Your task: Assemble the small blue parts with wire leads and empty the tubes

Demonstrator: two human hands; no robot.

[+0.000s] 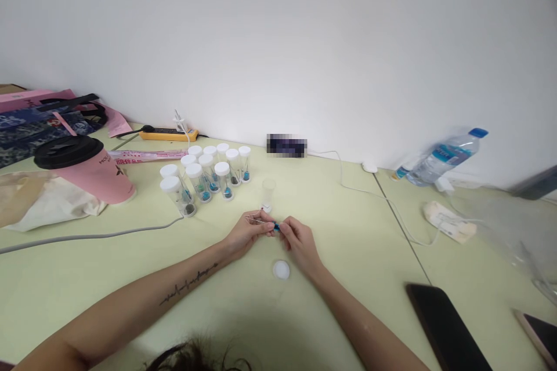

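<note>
My left hand [249, 232] and my right hand [298, 241] meet at the table's middle, both pinched on a small blue piece with thin wire leads [275, 226]. Just beyond them stands an uncapped clear vial [268, 195]. Its white cap [281, 269] lies on the table between my wrists. To the left, several capped clear vials [208, 175] stand in a cluster, most with a blue piece inside.
A pink cup with a black lid [89, 167] lies at the left by a cloth bag [41, 200]. A yellow power strip [169, 134] sits at the wall. A water bottle [448, 156], charger cables [391, 203] and two phones [448, 327] are at the right.
</note>
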